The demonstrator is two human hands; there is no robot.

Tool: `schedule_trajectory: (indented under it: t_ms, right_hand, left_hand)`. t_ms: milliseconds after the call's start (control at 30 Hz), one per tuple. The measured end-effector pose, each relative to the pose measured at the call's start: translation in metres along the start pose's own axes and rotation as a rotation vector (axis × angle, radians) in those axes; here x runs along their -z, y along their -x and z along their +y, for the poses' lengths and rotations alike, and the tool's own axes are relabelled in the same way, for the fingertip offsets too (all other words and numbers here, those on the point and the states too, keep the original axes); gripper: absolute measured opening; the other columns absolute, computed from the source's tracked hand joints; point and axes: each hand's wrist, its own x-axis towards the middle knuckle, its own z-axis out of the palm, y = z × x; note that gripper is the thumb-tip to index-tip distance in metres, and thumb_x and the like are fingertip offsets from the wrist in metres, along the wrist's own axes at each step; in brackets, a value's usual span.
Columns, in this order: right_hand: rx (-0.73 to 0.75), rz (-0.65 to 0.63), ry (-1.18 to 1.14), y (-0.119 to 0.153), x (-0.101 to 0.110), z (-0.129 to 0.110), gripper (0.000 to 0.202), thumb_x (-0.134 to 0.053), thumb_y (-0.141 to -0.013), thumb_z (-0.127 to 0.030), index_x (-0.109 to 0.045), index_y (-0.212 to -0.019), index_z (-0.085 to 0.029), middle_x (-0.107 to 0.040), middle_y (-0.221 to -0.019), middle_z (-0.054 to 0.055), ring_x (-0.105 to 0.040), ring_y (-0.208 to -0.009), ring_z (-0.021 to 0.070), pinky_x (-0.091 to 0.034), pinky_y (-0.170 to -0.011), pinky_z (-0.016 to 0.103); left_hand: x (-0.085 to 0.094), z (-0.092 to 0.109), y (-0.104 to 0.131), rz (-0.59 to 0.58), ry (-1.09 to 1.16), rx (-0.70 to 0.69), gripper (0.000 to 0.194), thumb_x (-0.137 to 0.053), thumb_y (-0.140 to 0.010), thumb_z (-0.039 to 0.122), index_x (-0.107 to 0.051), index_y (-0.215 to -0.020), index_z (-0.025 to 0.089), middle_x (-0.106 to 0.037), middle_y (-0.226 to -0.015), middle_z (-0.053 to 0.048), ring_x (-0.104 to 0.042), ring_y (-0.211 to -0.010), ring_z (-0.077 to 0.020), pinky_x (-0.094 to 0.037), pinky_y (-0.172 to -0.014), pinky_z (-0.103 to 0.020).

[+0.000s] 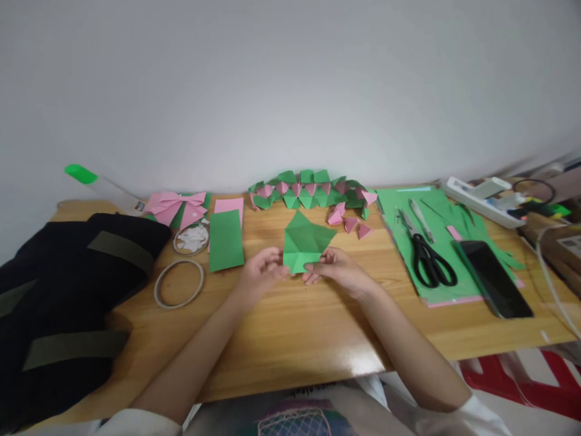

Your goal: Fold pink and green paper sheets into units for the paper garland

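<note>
A creased piece of green paper (305,239) is held up above the table, its upper part pointed and its folds showing. My right hand (338,269) pinches its lower right edge, thumb in front. At the paper's lower left is my left hand (262,269), fingers loosely curled and apart, tips blurred; whether they touch the paper is unclear. Behind it stands a row of folded green and pink paper pieces (297,189). Small pink folded pieces (350,224) lie just in front of that row.
On the left are a dark cloth (68,290), a tape roll (178,284), a ring of white scraps (191,238), a pink paper bow (178,207) and green rectangles (226,241). Scissors (426,254), a cutter (422,221), a phone (494,278) and a power strip (483,200) are right.
</note>
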Motion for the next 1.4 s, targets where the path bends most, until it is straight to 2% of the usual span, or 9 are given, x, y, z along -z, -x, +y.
schedule_trajectory:
  t_ms: [133, 333, 533, 700, 833, 933, 1033, 1167, 1400]
  right_hand:
    - [0.010, -0.018, 0.014, 0.002, -0.009, -0.001, 0.039, -0.083, -0.060, -0.048, -0.069, -0.075, -0.014, -0.073, -0.068, 0.003, -0.067, -0.060, 0.0134, -0.053, -0.060, 0.026]
    - [0.095, 0.107, 0.070, 0.002, -0.006, 0.003, 0.034, -0.080, -0.068, -0.048, -0.066, -0.066, -0.016, -0.065, -0.060, -0.002, -0.056, -0.054, 0.0083, -0.046, -0.056, 0.022]
    - [0.141, 0.096, 0.178, -0.004, -0.011, 0.014, 0.044, -0.061, -0.088, -0.053, -0.062, -0.069, -0.014, -0.065, -0.062, -0.002, -0.056, -0.049, 0.0072, -0.049, -0.053, 0.023]
    - [0.242, 0.037, 0.376, 0.002, -0.020, 0.008, 0.062, -0.046, -0.089, -0.066, -0.068, -0.063, -0.014, -0.066, -0.053, 0.004, -0.058, -0.042, 0.0105, -0.049, -0.045, 0.024]
    - [0.434, 0.157, 0.631, 0.020, -0.018, -0.012, 0.047, -0.050, -0.092, -0.051, -0.071, -0.071, -0.014, -0.068, -0.059, 0.006, -0.064, -0.055, 0.0152, -0.053, -0.054, 0.028]
    - [0.605, 0.321, 0.849, 0.028, -0.021, -0.027, 0.026, -0.054, -0.091, -0.032, -0.070, -0.102, -0.015, -0.073, -0.099, 0.014, -0.067, -0.094, 0.0247, -0.054, -0.082, 0.042]
    - [0.699, 0.318, 1.110, 0.025, -0.030, -0.032, 0.031, -0.055, -0.088, -0.017, -0.065, -0.117, -0.018, -0.066, -0.122, 0.017, -0.064, -0.107, 0.0298, -0.053, -0.084, 0.046]
    - [0.808, 0.280, 1.335, 0.014, -0.036, -0.027, 0.022, -0.053, -0.089, -0.011, -0.069, -0.104, -0.015, -0.071, -0.107, 0.016, -0.069, -0.089, 0.0274, -0.056, -0.068, 0.038]
    - [1.117, 0.417, 1.325, 0.009, -0.031, -0.021, 0.014, -0.053, -0.092, -0.013, -0.066, -0.091, -0.016, -0.073, -0.088, 0.010, -0.070, -0.081, 0.0193, -0.056, -0.069, 0.029]
  left_hand:
    - [-0.006, 0.001, 0.007, -0.047, -0.098, 0.035, 0.024, -0.079, -0.065, 0.035, -0.065, -0.065, 0.015, -0.064, -0.055, 0.001, -0.058, -0.047, -0.0102, -0.047, -0.048, -0.021]
    - [0.004, 0.006, 0.005, -0.065, -0.168, 0.084, 0.027, -0.074, -0.066, 0.033, -0.057, -0.055, 0.016, -0.048, -0.042, 0.007, -0.039, -0.035, -0.0054, -0.037, -0.040, -0.020]
    - [-0.001, -0.004, 0.005, 0.064, -0.168, 0.001, 0.030, -0.074, -0.070, 0.043, -0.063, -0.070, 0.015, -0.060, -0.060, 0.004, -0.055, -0.058, -0.0096, -0.046, -0.057, -0.022]
    - [-0.002, -0.008, 0.005, 0.067, -0.239, -0.016, 0.031, -0.061, -0.090, 0.042, -0.061, -0.078, 0.013, -0.061, -0.068, 0.002, -0.058, -0.059, -0.0105, -0.050, -0.058, -0.026]
    - [0.000, -0.006, 0.004, 0.047, -0.336, -0.057, 0.029, -0.062, -0.083, 0.040, -0.059, -0.067, 0.016, -0.057, -0.054, 0.003, -0.055, -0.052, -0.0124, -0.044, -0.052, -0.024]
    - [0.000, -0.006, 0.005, 0.036, -0.443, -0.108, 0.022, -0.064, -0.077, 0.033, -0.060, -0.063, 0.017, -0.055, -0.051, 0.004, -0.050, -0.049, -0.0114, -0.038, -0.048, -0.023]
    - [-0.001, -0.008, 0.007, 0.033, -0.550, -0.176, 0.015, -0.063, -0.076, 0.028, -0.064, -0.066, 0.016, -0.056, -0.052, 0.005, -0.047, -0.049, -0.0106, -0.035, -0.048, -0.022]
    - [-0.001, -0.009, 0.009, 0.053, -0.639, -0.301, 0.012, -0.061, -0.079, 0.025, -0.070, -0.077, 0.017, -0.070, -0.066, 0.000, -0.059, -0.059, -0.0136, -0.046, -0.058, -0.025]
    - [0.001, -0.004, 0.012, 0.121, -0.751, -0.565, 0.015, -0.061, -0.079, 0.013, -0.073, -0.086, 0.017, -0.079, -0.083, -0.004, -0.073, -0.073, -0.0178, -0.057, -0.067, -0.026]
